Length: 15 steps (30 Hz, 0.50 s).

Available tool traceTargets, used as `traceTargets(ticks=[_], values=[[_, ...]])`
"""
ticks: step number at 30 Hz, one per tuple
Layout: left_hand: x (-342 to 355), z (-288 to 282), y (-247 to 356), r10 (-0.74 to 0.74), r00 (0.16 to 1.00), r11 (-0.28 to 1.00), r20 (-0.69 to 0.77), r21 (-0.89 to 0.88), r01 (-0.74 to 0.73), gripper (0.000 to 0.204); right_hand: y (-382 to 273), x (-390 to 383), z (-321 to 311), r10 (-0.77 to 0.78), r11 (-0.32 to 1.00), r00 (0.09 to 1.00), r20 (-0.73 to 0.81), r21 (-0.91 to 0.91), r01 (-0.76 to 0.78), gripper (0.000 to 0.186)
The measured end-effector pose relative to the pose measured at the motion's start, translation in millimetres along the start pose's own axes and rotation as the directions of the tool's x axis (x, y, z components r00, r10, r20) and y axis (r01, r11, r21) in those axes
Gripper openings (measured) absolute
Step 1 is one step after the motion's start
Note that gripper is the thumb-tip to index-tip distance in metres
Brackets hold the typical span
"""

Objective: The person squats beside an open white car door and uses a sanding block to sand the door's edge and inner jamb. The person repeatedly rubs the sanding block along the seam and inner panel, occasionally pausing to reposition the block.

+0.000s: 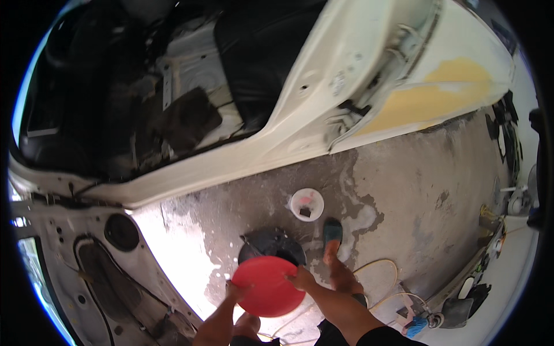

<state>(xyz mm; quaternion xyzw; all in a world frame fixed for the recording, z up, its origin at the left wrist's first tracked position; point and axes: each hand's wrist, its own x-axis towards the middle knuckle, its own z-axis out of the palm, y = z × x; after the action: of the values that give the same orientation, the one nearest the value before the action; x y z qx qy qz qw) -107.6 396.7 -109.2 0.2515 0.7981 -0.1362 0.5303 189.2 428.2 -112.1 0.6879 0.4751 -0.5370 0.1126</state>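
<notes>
Both my hands hold a wide round red plastic piece (268, 285), smooth and slightly dished; I cannot tell if it is a basin or a seat top. My left hand (236, 290) is closed on its left edge. On the opposite edge, my right hand (300, 279) grips with the thumb over the top and the other fingers hidden. Partly covered by the red piece, a black round tub (268, 243) stands on the floor. A white bucket (307, 205) beyond it contains something pinkish and a small dark block.
A white car body (231, 167) spans the far side, its panel patched with yellow filler (438, 95). At left hangs an open door (101, 277). Wet patches mark the concrete floor (415, 184). A pale hose (395, 265) curls at right, near a blue cloth (415, 327).
</notes>
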Motion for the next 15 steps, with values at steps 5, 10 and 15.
traceTargets(ticks=[5,10,15], values=[[-60,38,81,0.237,0.949,0.888,-0.208,0.443,-0.124,0.118,31,-5,-33,0.106,0.992,0.988,0.115,0.055,-0.113,0.074],[-86,57,143,0.434,0.900,0.662,-0.033,0.690,-0.293,0.105,39,0,-41,0.097,0.995,0.949,0.300,-0.052,-0.086,0.074],[-36,45,173,0.300,0.834,0.423,0.463,0.719,-0.551,0.087,12,28,-53,-0.198,0.914,0.819,0.539,-0.199,0.353,0.066]])
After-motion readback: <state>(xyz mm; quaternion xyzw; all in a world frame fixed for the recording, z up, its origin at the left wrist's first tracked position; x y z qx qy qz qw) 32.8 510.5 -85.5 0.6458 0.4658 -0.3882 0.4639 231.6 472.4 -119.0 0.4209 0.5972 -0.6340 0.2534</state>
